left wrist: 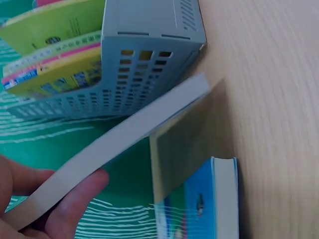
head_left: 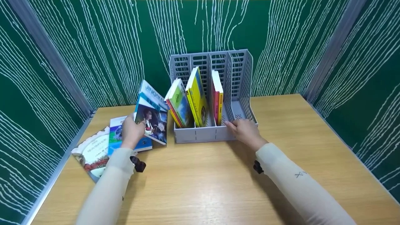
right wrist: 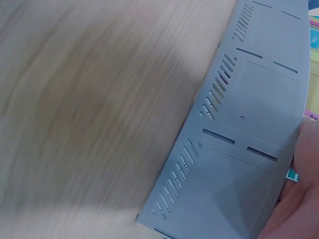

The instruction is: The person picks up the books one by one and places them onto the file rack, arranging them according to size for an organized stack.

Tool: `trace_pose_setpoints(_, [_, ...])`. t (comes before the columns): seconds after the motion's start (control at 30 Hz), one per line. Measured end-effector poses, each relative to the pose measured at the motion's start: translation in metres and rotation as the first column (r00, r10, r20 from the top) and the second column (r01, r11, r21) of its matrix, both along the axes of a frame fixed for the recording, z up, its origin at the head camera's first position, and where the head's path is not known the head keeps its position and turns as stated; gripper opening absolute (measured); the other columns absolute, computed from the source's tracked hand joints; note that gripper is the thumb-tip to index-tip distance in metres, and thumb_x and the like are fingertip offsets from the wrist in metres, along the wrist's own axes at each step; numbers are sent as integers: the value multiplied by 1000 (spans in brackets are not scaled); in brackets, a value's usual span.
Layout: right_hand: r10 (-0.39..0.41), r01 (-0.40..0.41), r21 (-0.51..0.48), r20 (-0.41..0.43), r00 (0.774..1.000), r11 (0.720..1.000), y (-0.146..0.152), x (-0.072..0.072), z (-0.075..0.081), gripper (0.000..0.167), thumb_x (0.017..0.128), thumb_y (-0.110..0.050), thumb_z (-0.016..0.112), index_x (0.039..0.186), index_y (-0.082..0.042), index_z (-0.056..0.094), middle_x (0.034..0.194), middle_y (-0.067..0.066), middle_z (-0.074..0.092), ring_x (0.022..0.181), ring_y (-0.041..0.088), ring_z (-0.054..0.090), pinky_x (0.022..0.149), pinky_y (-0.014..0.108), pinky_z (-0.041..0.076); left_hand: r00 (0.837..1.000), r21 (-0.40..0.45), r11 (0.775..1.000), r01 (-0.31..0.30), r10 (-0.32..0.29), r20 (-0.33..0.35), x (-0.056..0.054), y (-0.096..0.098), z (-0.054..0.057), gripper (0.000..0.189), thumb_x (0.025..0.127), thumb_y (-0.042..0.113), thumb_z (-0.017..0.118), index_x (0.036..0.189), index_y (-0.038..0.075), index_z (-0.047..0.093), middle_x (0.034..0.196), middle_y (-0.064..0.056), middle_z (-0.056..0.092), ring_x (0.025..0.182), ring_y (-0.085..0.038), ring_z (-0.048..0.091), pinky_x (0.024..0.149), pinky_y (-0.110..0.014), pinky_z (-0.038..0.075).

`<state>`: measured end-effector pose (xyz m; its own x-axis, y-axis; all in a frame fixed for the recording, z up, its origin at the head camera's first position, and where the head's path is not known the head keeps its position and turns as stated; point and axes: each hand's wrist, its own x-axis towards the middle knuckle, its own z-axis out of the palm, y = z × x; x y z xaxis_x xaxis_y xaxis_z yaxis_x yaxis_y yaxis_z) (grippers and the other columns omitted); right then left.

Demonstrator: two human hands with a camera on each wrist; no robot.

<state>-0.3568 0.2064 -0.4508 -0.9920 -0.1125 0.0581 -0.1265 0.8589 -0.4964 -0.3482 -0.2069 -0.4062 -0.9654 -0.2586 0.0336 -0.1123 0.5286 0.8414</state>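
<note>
My left hand (head_left: pixel 132 129) grips a book with a blue and dark photo cover (head_left: pixel 153 120), thumb on its front. The book is tilted in the air left of a grey file rack (head_left: pixel 204 135); the left wrist view shows its pale page edge (left wrist: pixel 119 132) between thumb and fingers. My right hand (head_left: pixel 247 131) holds the rack's front rim near its right end. Books with a green front cover (head_left: pixel 181 104) lean in the leftmost compartment, yellow books (head_left: pixel 197 100) in the one beside it, and red and yellow books (head_left: pixel 217 100) stand farther right.
Under my left hand lies a thick blue book (head_left: pixel 115 132) on the wooden table (head_left: pixel 200 187). Partly beneath that is a pale book with a floral cover (head_left: pixel 95 153). A green wall with white streaks (head_left: pixel 281 47) rises behind the rack, and side panels flank the table.
</note>
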Motion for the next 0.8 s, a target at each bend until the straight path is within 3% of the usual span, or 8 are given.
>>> trace_pose_setpoints(0.1, [16,-17,-22,-40,999,1000,2,1,2,54,114,-48,53,119,0,77,87,13,70,82,28,64,72,42,56,997,-30,999,-11,9,-70,3,4,3,44,112,13,53,153,-2,50,147,-28,63,134,-42,62,116,-59,51])
trace_pose_setpoints(0.17, [19,-22,-49,-53,998,999,3,2,3,54,113,-46,56,130,2,73,111,21,77,100,35,72,88,50,63,994,-41,999,-15,10,-113,6,6,5,43,113,14,53,153,-1,50,145,-27,64,134,-42,63,115,-59,52])
trace_pose_setpoints(0.3, [-10,5,-114,-39,999,993,6,4,10,61,112,-44,61,150,3,59,151,26,63,141,44,61,118,60,51,981,-46,999,-10,1,-193,12,10,10,43,114,13,52,155,1,48,149,-26,64,136,-42,64,118,-59,51])
trace_pose_setpoints(0.43, [-58,48,-188,-48,997,981,8,6,21,63,110,-43,64,156,-1,53,163,23,53,154,44,48,126,60,41,962,-79,997,-23,0,-272,20,13,15,44,115,15,52,156,2,46,152,-25,62,138,-44,64,119,-59,50])
trace_pose_setpoints(0.6, [-81,44,-281,-122,989,959,9,11,37,62,109,-39,67,157,-3,52,164,24,52,154,43,48,128,59,40,922,-187,980,-73,-6,-387,28,17,20,46,115,18,52,158,0,45,150,-26,64,134,-47,67,113,-59,55])
trace_pose_setpoints(0.8, [-90,29,-384,-141,986,923,7,22,58,71,106,-34,73,162,-2,45,165,23,51,153,40,50,128,55,41,843,-306,944,-121,-65,-534,35,21,25,43,112,11,57,153,-4,50,141,-29,69,121,-49,74,99,-58,63])
